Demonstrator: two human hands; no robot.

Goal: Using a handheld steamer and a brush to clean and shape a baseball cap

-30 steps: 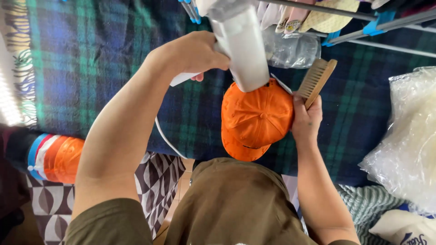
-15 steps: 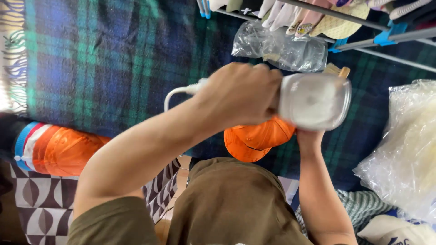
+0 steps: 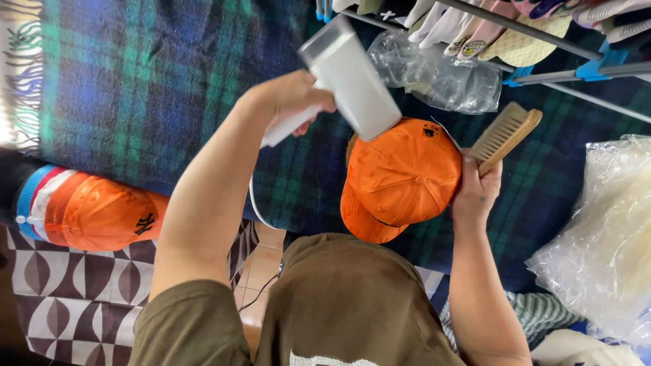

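Note:
An orange cap (image 3: 401, 177) lies crown-up on a blue and green plaid blanket (image 3: 135, 88). My left hand (image 3: 293, 100) grips the handle of a white hand-held steamer (image 3: 352, 80), whose head points down at the cap's top left. My right hand (image 3: 477, 188) rests against the cap's right side and holds a wooden brush (image 3: 505, 134) with pale bristles, angled up to the right.
A stack of orange caps (image 3: 88, 207) lies at the left on a patterned cloth. Crumpled clear plastic (image 3: 441, 78) sits beyond the cap, more plastic bags (image 3: 603, 244) at the right. A rack of hung caps (image 3: 515, 30) crosses the top right. The steamer's white cord (image 3: 254, 203) hangs down.
The steamer swung from in front of the cap to the upper left, uncovering the cap. The brush is in view again beside my right hand.

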